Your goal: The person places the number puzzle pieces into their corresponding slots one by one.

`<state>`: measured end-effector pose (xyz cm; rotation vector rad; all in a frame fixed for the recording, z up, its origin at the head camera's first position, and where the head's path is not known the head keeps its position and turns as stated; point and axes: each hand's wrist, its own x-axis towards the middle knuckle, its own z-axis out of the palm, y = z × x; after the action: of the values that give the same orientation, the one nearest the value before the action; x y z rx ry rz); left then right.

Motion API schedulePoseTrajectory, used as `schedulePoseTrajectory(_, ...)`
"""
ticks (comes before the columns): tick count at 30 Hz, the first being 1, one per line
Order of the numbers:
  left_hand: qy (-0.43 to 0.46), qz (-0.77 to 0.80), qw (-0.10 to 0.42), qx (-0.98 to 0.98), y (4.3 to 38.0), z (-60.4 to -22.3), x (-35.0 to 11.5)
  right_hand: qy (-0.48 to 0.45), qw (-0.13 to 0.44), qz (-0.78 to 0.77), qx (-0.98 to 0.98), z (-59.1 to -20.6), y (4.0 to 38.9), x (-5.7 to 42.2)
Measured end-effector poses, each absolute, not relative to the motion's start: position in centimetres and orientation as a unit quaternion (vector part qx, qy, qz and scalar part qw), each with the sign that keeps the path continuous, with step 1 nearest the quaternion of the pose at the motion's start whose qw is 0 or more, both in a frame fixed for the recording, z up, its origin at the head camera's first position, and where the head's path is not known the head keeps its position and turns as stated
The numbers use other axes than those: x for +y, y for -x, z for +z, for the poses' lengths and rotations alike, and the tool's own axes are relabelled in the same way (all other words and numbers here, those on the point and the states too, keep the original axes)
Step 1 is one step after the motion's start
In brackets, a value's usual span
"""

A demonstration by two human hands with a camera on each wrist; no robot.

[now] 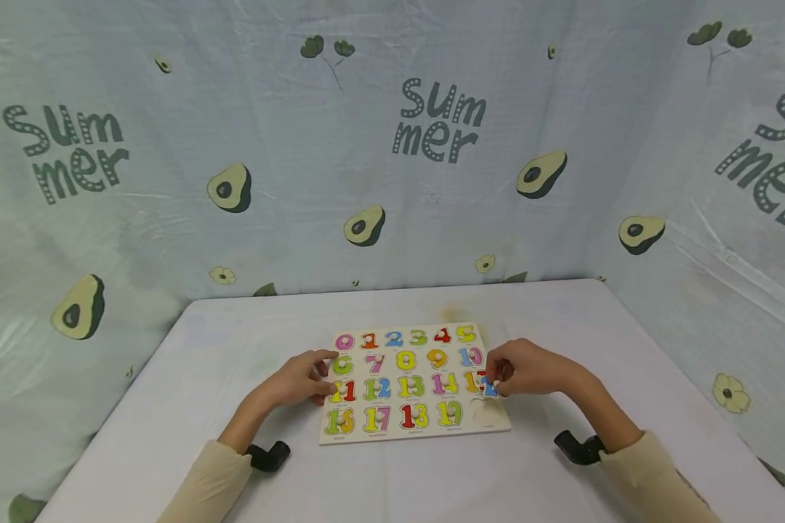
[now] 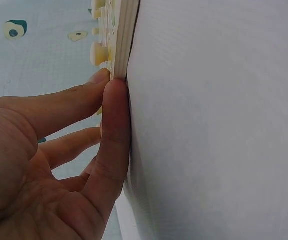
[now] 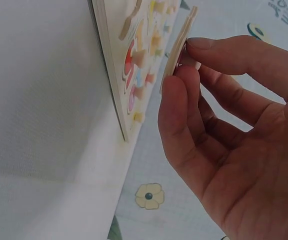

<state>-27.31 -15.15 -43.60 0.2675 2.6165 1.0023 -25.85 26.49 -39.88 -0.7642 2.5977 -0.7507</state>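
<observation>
A wooden number puzzle board point(image 1: 392, 430) lies flat on the table, its colourful numbers fitted with small knobs. At its left edge, my left hand point(image 1: 301, 378) grips the board, one fingertip on the top face and another against the side in the left wrist view. My right hand point(image 1: 530, 367) pinches a blue number piece point(image 1: 490, 388) over the board's right side. In the right wrist view, that thin wooden piece point(image 3: 178, 47) is tilted and apart from the board; fingers hide its knob and part of its face. A pale recess point(image 1: 487, 412) shows in the board's lower right corner.
The white-covered table point(image 1: 248, 334) extends around the board on all sides. Behind it hangs a pale curtain point(image 1: 288, 145) printed with avocados, flowers and "summer". A black wrist mount point(image 1: 270, 456) sits on the left arm, and another black mount point(image 1: 578, 448) on the right.
</observation>
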Motion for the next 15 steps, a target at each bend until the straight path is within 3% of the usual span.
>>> schedulePoseTrajectory(15,-0.101,0.360,0.162,0.913,27.3,-43.8,-15.2,0.283,0.199,-0.256,0.903,-40.6,24.8,24.7)
